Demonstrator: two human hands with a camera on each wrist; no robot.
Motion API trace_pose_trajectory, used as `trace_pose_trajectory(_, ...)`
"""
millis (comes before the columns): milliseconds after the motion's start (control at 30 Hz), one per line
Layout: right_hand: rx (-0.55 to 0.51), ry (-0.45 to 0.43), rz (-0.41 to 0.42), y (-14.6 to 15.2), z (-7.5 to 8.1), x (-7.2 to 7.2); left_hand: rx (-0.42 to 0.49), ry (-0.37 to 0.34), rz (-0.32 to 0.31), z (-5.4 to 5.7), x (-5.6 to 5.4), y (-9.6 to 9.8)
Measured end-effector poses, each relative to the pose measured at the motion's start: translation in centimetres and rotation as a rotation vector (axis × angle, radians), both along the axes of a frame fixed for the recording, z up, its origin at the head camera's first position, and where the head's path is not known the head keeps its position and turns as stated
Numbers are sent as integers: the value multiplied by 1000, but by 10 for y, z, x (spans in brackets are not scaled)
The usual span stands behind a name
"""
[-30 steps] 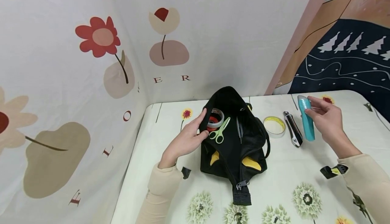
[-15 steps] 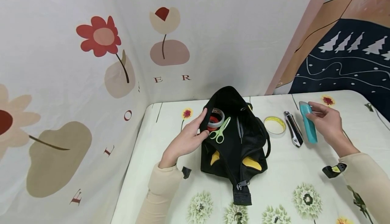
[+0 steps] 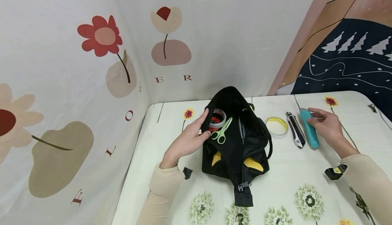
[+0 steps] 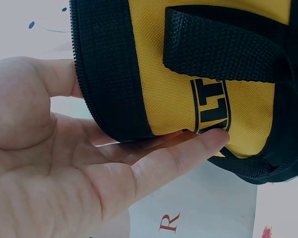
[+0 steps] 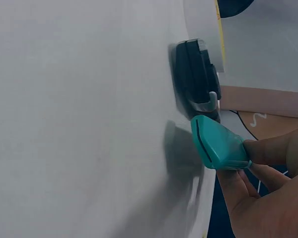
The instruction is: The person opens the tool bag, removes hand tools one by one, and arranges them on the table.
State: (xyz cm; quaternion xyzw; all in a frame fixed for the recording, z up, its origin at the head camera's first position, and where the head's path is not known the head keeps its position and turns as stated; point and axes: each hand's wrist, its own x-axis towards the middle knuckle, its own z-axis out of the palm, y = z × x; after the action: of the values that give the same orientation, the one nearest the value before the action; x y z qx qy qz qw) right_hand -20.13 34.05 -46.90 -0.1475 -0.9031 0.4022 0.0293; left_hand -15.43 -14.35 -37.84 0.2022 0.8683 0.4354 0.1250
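My left hand [image 3: 190, 138] grips the left rim of an unzipped black-and-yellow tool bag [image 3: 228, 163]. In the left wrist view, straight fingers lie along its yellow side [image 4: 164, 94], below a black webbing strap [image 4: 218, 47]. Inside the opening sit tape rolls [image 3: 218, 118], one red and one grey, and green-handled scissors [image 3: 222, 131]. To the right, my right hand [image 3: 329, 126] pinches a teal plastic hand tool [image 3: 310, 129] between thumb and fingers. The right wrist view shows a dark slit at the tool's end [image 5: 203, 139], close over the tabletop and beside a snap-off knife [image 3: 295, 129].
A roll of clear tape with a yellow inner ring [image 3: 276, 126] lies between the bag and the snap-off knife. Printed cloth covers the table [image 3: 171, 191]. A patterned curtain wall [image 3: 229, 41] stands along the back and left.
My right hand has lowered the teal tool toward the table, and its upper end has tipped down beside the snap-off knife. The left hand stays on the bag's rim.
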Motion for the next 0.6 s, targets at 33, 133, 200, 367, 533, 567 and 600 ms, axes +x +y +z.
trace_pose_trajectory(33, 5, 3, 3, 0, -1, -1, 0, -1, 1, 0, 0, 0)
trace_pose_trajectory(133, 31, 10, 8, 1, -4, -3, -1, -2, -1, 0, 0, 0)
trace_pose_trajectory(200, 53, 17, 13, 1, -6, -4, -2, -1, -5, 0, 0, 0)
trace_pose_trajectory(367, 105, 19, 31, 2, -9, -5, 9, 1, -9, 0, -1, 1)
trace_pose_trajectory(533, 139, 26, 62, 0, -8, -7, 5, -4, -4, 0, -1, 1)
trace_pose_trajectory(567, 146, 27, 69, 0, -8, -8, 5, -5, -1, 1, -1, 1)
trace_pose_trajectory(600, 151, 27, 74, -1, -7, -8, 6, -6, 2, 0, -1, 0)
